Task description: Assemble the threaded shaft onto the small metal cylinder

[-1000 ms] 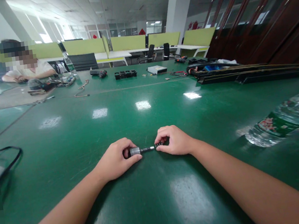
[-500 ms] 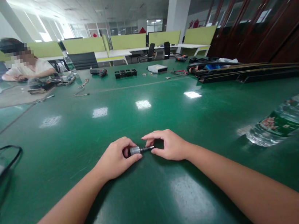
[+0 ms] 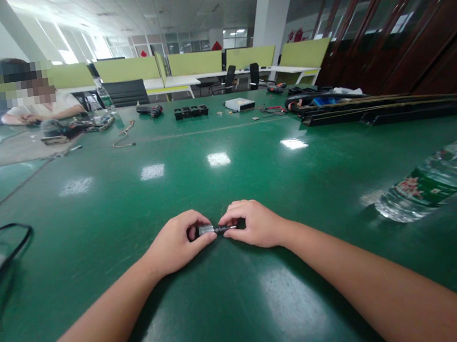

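Note:
A small cylindrical part with a black end, a silver-grey collar (image 3: pixel 206 229) and a thin rod wound with a dark spring (image 3: pixel 219 229) lies level just above or on the green table. My left hand (image 3: pixel 180 241) is closed round its thick end, thumb along the near side. On the other side, my right hand (image 3: pixel 256 224) pinches the spring-wound rod between thumb and fingers. The rod's pale tip (image 3: pixel 233 227) shows inside the curl of that hand. What my left palm covers is hidden.
Large water bottles (image 3: pixel 428 184) lie at the right. A black cable (image 3: pixel 20 237) loops at the left. Across the green table (image 3: pixel 196 181) are a power drill (image 3: pixel 150 111), black blocks (image 3: pixel 191 112), a white box (image 3: pixel 240 104) and long black rails (image 3: pixel 376 109). A person (image 3: pixel 43 105) sits far left.
My right hand's fingers have moved left along the rod and closed on its spring, now close to my left fingertips. My left hand keeps its hold.

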